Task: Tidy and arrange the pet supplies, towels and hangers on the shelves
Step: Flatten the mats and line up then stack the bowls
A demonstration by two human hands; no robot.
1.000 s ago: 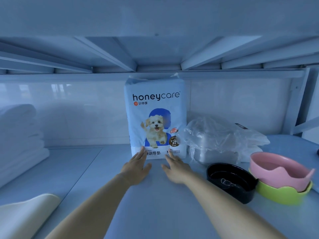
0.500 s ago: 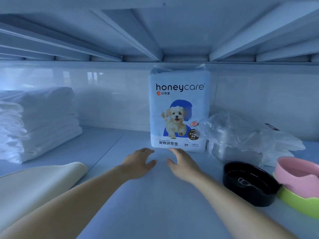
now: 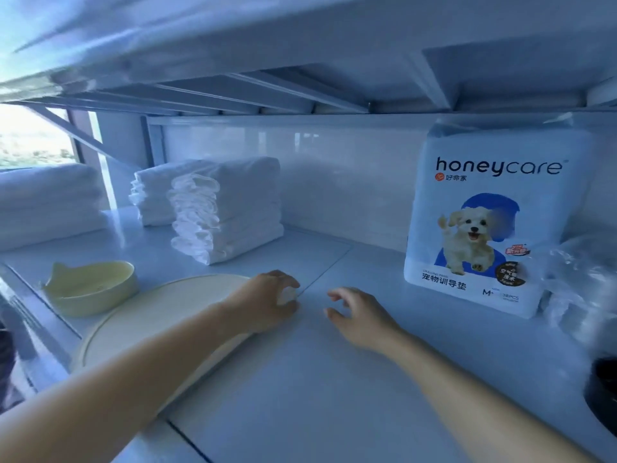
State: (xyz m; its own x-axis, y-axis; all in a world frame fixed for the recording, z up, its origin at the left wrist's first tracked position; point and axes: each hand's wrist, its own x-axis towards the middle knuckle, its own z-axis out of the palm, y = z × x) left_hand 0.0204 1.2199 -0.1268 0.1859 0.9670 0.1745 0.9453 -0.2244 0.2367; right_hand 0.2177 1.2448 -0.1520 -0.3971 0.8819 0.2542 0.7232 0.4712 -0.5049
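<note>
Cream and flat, the mat (image 3: 150,325) lies on the shelf (image 3: 334,396) under my left forearm. It has a rounded outline and a thin raised rim running round its edge. My left hand (image 3: 267,304) grips its far edge, fingers and thumb curled round it, and a pale bit of the rim shows between them. My right hand (image 3: 359,320) is just beside it over the bare shelf, fingers loosely bent and holding nothing. Whether it touches the shelf I cannot tell.

Just left of the mat sits a pale yellow bowl (image 3: 93,285) with a pointed, ear-like shape on its rim, close against the mat's edge. Behind them is a stack of folded white towels (image 3: 230,208), its layered edges turned toward me. A second stack (image 3: 153,195) sits just behind it on the left, and a third stack (image 3: 46,202) is at the far left by the window.

To the right, the pack of puppy pads (image 3: 494,228) stands upright at the back of the shelf. It is pale plastic with "honeycare" in dark letters, a fluffy white puppy on a blue patch, and Chinese characters along the bottom. A crumpled clear plastic bag (image 3: 581,289) lies against its right side. Nearer me, a black bowl (image 3: 604,392) is cut off by the picture's right edge.
</note>
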